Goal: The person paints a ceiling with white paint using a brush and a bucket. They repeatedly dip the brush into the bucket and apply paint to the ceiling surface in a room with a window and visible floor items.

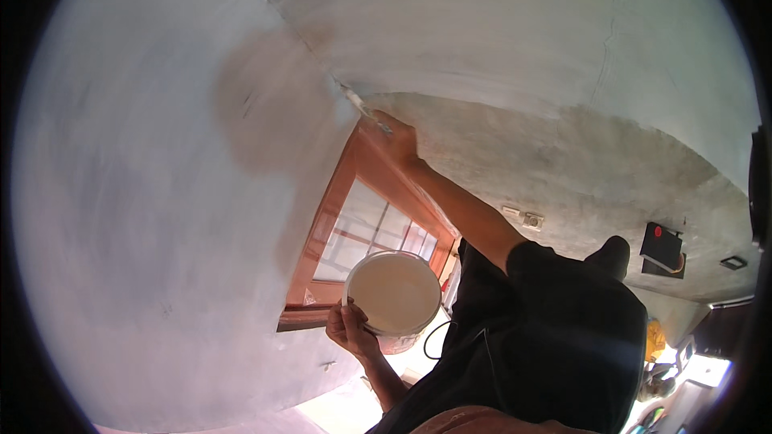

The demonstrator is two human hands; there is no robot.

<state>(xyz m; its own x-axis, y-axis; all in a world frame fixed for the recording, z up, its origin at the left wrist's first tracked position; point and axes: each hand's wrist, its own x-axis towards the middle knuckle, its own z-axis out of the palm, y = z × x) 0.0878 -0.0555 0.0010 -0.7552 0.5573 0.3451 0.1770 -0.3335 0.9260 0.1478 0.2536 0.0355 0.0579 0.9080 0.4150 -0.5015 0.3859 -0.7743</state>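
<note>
Raised toward the corner where two walls meet, my right hand (394,138) is closed round the handle of a paintbrush (354,100). The brush's bristles rest on the corner line, just above a reddish-brown wooden window frame (319,233). Lower down, my left hand (352,329) grips the side of a round bucket (400,345) at its rim. Pale, cream-coloured paint (392,293) fills the bucket, its surface smooth. Pale coating covers the left wall (145,193), with a darker, damp-looking patch (269,104) beside the corner.
Bare grey wall (498,141) lies below a pale coated band (466,24) to the right. A socket (532,221) and a dark wall-mounted box (661,247) sit on it. A yellow item (655,341) and clutter stand at lower right.
</note>
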